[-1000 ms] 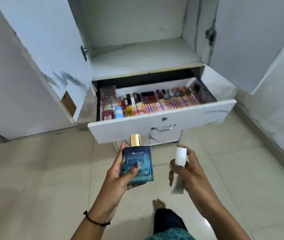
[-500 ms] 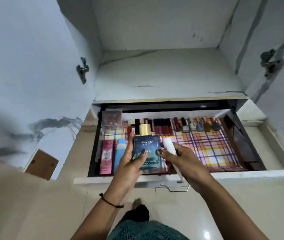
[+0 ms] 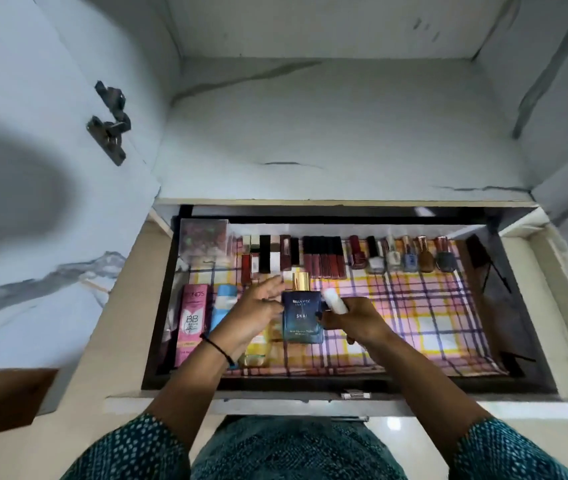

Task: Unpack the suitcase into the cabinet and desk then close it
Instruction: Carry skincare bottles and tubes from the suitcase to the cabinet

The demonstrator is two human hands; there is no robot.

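perfume bottle (image 3: 302, 318) in drawer (image 3: 414, 382) | my left hand (image 3: 258, 304) fingers spread beside it | right hand (image 3: 357, 322) pinches white tube (image 3: 336, 301), unplaced

In the open drawer (image 3: 163, 306), the checked liner (image 3: 414, 323) lies bare from 1 to 5 o'clock of the blue perfume bottle (image 3: 302, 317). Lipsticks (image 3: 324, 259) and nail polish bottles (image 3: 410, 259) line the back wall at 12. A yellow bottle (image 3: 256, 344), blue tube (image 3: 223, 303) and pink box (image 3: 192, 320) crowd 8 to 10 o'clock, with a clear box (image 3: 203, 242) at 11. The left hand (image 3: 258, 306) blocks 9, and the right hand (image 3: 355, 318) with a white tube (image 3: 334, 301) blocks 3.
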